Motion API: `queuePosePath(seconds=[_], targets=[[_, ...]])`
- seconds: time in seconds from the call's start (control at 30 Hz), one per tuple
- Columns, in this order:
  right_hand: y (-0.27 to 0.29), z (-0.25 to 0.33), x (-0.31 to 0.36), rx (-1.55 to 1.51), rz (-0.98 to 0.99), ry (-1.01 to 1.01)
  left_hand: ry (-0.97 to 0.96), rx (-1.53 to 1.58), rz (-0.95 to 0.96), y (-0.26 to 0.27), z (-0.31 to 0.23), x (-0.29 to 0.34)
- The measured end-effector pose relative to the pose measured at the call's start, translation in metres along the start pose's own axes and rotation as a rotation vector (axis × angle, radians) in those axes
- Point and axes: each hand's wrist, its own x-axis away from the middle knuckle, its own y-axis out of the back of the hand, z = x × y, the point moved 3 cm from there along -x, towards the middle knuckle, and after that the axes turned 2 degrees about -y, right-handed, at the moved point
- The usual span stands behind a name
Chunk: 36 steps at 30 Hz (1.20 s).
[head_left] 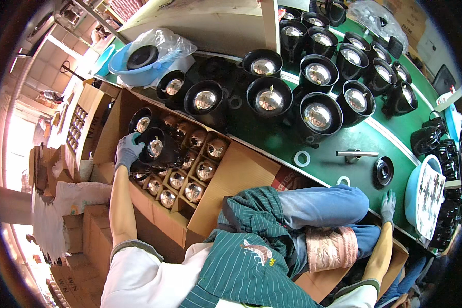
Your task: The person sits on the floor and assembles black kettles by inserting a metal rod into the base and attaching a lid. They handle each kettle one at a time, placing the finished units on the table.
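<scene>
My left hand (130,151), in a grey glove, grips a black jug (155,147) by its near left side, over a cardboard box (164,218). A shiny silver dome shows inside that jug. Another such jug (140,121) is just beyond it, at the box's far left corner. Cardboard dividers in the box part several mirror-like silver liners (194,192). My right hand (388,207), also gloved, lies with its fingers stretched out on the green table's (321,161) near edge. It holds nothing and is nearest to a round black lid (383,171).
Several black jugs (321,113) stand across the table. A metal T-shaped tool (355,154), a white ring (302,158) and a blue basin (411,197) are at the right. Another blue basin (133,72) with plastic wrap stands far left. Cartons (95,231) are stacked left.
</scene>
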Motion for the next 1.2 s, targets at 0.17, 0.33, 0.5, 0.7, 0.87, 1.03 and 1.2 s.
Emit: queuePosePath(seconds=[0.17, 0.33, 0.5, 0.7, 0.87, 1.03, 1.2], targets=[[-0.011, 0.048, 0.010, -0.045, 0.122, 0.052, 0.123, -0.090, 0.009, -0.006, -0.004, 0.016], [0.005, 0.050, 0.021, -0.137, 0.073, -0.011, 0.137, -0.102, 0.070, -0.013, -0.020, 0.016], [0.016, 0.089, 0.023, -0.289, 0.122, -0.061, 0.109, -0.170, 0.071, 0.005, -0.023, 0.037], [0.008, 0.092, 0.023, -0.096, 0.050, 0.148, 0.185, -0.274, 0.104, 0.016, -0.017, 0.034], [0.017, 0.073, 0.044, -0.307, -0.078, 0.019, 0.040, -0.290, -0.020, 0.011, -0.044, 0.019], [0.047, 0.118, 0.031, -0.300, 0.103, -0.271, 0.042, -0.066, -0.247, 0.067, -0.115, 0.035], [0.062, 0.122, 0.038, -0.363, 0.151, -0.383, -0.451, 0.248, -0.417, 0.088, -0.261, 0.009]])
